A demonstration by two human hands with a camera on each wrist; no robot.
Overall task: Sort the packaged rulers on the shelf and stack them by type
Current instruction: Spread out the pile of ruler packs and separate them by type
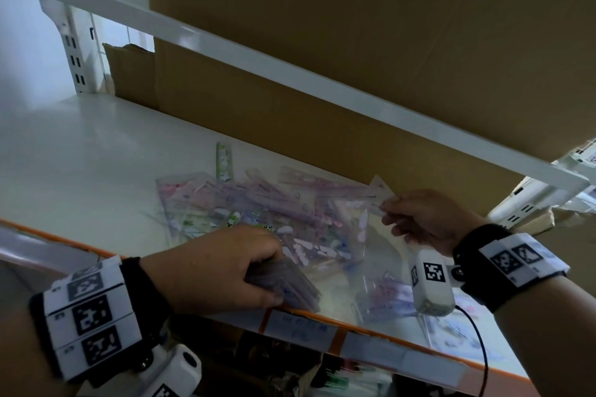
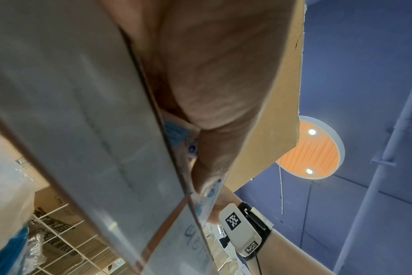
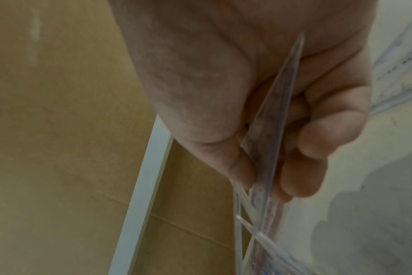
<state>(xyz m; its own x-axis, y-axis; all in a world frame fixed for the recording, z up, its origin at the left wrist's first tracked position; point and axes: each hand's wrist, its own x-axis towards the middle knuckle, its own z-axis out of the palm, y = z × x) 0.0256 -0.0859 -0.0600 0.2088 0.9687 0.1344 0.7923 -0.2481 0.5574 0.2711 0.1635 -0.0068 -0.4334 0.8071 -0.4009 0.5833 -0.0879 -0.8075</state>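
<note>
A loose heap of clear-packaged rulers with pink and purple prints lies in the middle of the white shelf. My left hand sits at the shelf's front edge and grips a stack of ruler packs between thumb and fingers. In the left wrist view the thumb presses on that stack. My right hand is raised over the heap's right side and pinches one ruler pack by its end. The right wrist view shows that pack edge-on between thumb and fingers.
A large cardboard box stands right behind the heap, under a white shelf rail. More ruler packs lie at the front right. The shelf's orange front edge carries price labels. Bare shelf stretches to the left.
</note>
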